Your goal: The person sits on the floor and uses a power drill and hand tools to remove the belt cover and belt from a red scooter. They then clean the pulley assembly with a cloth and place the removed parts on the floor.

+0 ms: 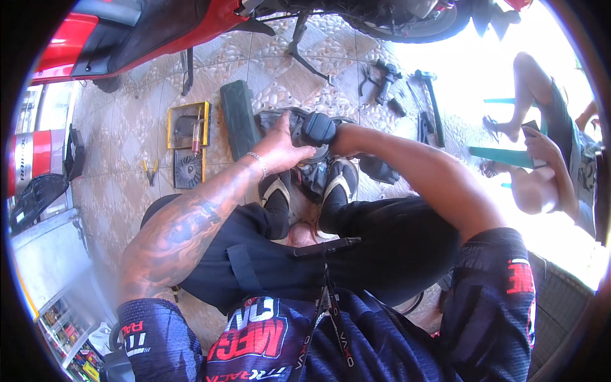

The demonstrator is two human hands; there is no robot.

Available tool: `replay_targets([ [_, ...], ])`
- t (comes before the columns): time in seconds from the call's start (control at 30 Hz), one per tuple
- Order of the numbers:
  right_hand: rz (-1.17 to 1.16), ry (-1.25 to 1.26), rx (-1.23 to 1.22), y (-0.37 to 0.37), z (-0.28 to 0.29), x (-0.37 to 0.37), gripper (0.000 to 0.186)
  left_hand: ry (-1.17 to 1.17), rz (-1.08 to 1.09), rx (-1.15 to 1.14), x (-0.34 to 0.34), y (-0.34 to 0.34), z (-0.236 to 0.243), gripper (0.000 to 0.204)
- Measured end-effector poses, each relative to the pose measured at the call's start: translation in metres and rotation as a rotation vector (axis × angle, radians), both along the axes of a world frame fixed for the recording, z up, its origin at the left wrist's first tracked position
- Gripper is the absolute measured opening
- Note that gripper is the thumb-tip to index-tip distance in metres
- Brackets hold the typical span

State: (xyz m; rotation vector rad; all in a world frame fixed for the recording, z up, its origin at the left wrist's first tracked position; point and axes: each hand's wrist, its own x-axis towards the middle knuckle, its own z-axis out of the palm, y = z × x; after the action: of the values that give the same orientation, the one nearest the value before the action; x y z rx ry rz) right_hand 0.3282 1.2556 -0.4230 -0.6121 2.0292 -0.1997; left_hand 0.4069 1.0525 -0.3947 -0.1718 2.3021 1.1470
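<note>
Between my feet lies a dark grey part (270, 117) of a kind I cannot make out, irregular in shape. A round, ribbed black cap or knob (319, 129) stands up at its middle. My left hand (289, 145) grips the part's left side, thumb stretched toward the cap and the other fingers partly hidden. Close by the cap's right edge, my right hand (346, 139) is closed on the part, its fingertips out of sight. A long dark green case (239, 118) lies just left of my left hand. Another rounded black piece (380, 169) sits below my right forearm.
An open yellow-edged box (170, 130) holds a syringe-like tube and a finned part; yellow-handled pliers (151, 172) lie beside it. Black parts (384, 83) and a hammer-like tool (434, 108) lie ahead right. A red motorcycle (153, 38) stands ahead; another person (547, 140) sits at right.
</note>
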Motion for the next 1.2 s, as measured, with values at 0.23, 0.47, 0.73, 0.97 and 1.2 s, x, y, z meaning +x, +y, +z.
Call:
replay_targets([
  [0.23,-0.043,-0.108,0.086,-0.002,-0.022,-0.004,0.037,0.037,-0.064,-0.079,-0.001,0.019,0.024,0.11],
  [0.47,-0.011,-0.134,0.162,-0.004,-0.027,-0.007,0.029,0.062,-0.113,-0.162,0.008,0.015,0.031,0.108],
  [0.73,-0.013,-0.066,0.059,0.001,-0.023,-0.002,0.039,0.105,-0.119,-0.162,0.01,0.025,0.016,0.113],
  [0.97,-0.004,-0.001,-0.014,-0.004,-0.01,0.007,0.038,0.056,-0.1,-0.211,0.012,0.025,0.032,0.117],
  [1.2,-0.022,-0.024,0.005,0.001,0.008,0.012,0.036,0.062,-0.069,-0.291,0.006,0.028,0.05,0.123],
])
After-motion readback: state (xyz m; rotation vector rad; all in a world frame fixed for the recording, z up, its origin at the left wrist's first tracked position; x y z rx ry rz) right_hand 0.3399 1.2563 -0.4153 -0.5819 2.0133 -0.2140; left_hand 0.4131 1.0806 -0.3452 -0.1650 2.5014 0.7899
